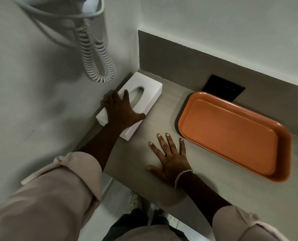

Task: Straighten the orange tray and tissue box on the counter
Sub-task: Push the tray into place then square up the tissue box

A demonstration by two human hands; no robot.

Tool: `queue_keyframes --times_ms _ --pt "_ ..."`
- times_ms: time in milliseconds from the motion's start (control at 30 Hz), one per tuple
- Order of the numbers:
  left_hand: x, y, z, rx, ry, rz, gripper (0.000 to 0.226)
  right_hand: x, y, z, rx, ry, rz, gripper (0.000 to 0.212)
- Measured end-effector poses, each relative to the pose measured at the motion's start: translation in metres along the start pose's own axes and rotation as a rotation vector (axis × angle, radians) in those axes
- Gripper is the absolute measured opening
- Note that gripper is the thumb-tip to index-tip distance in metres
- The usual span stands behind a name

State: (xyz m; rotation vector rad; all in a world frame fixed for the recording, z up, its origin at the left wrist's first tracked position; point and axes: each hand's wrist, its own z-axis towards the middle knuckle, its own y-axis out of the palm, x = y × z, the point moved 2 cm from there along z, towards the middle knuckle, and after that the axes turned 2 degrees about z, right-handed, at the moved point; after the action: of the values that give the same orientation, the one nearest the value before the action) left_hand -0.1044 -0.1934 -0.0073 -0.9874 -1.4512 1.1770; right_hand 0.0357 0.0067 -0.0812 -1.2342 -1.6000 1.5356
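Because the left hand (121, 111) lies flat over the near end of the tissue box (141, 94), fingers spread across its top and thumb hooked over the side that faces the orange tray (231, 134), the likeliest slip is a twist instead of a straight slide: pressure sits on one end only, so the far end could swing and knock the side wall, or the near end could skate toward the front edge of the counter (162, 108). A fingertip sits right at the oval slot, and pressing there could dent the lid or drag out any tissue inside.

The box is plain white, long and hard-edged, with a smooth, probably slippery surface. It lies on the counter in the corner, well apart from the tray on the side wall's side, its far end near the back wall under the coiled cord (99, 65). It runs slightly askew to the wall.

The right hand (169, 159) rests palm down with fingers splayed on the counter, between box and tray, holding nothing, its fingertips just beside the tray's near corner. The tray looks empty and sits skewed, one corner over a black plate (222, 87).
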Motion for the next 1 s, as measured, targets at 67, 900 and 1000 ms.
queue_keyframes --times_ms 67,900,1000 --pt "0.001 0.002 0.005 0.0 -0.004 0.011 0.113 0.0 0.0 0.0 -0.006 -0.002 0.0 0.084" --pt "-0.07 0.03 -0.101 0.16 0.522 0.012 0.09 -0.014 -0.068 0.101 0.005 -0.223 -0.113 0.105" --pt "-0.071 0.032 -0.097 0.146 0.52 0.031 0.094 -0.01 -0.069 0.106 -0.005 -0.226 -0.128 0.106"
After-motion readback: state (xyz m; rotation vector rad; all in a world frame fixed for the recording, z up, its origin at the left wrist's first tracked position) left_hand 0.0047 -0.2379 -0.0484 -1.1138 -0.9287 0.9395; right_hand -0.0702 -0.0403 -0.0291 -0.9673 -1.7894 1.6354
